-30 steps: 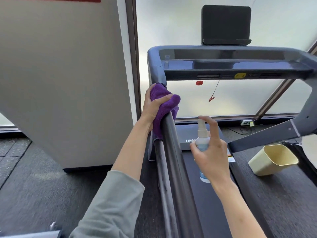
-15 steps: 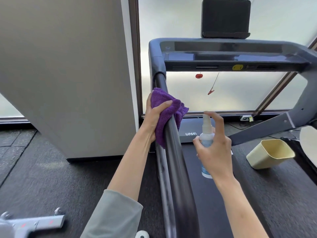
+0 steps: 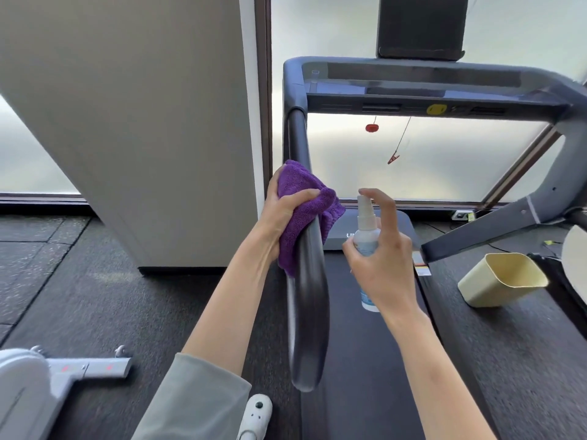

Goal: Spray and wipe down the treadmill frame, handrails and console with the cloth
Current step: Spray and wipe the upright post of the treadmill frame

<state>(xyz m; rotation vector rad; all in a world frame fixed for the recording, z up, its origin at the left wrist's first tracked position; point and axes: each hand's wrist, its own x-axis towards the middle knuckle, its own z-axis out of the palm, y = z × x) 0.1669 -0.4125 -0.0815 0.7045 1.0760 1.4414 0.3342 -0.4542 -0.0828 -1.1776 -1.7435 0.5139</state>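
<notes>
A: Where is the purple cloth (image 3: 305,214)?

B: Wrapped over the left handrail (image 3: 309,306), about midway along it. The left hand (image 3: 281,217) clutches it there, fingers curled round cloth and rail together.

A: And the right hand (image 3: 386,265)?

B: Just right of that handrail, above the treadmill belt (image 3: 365,376). Its fingers curl round a white spray bottle (image 3: 365,239), held upright, index finger resting on the nozzle top.

A: The console (image 3: 428,87)?

B: At the handrail's far end, a dark tablet holder (image 3: 421,27) above it. A cream bin (image 3: 502,279) lies tipped well to the handrail's right.
</notes>
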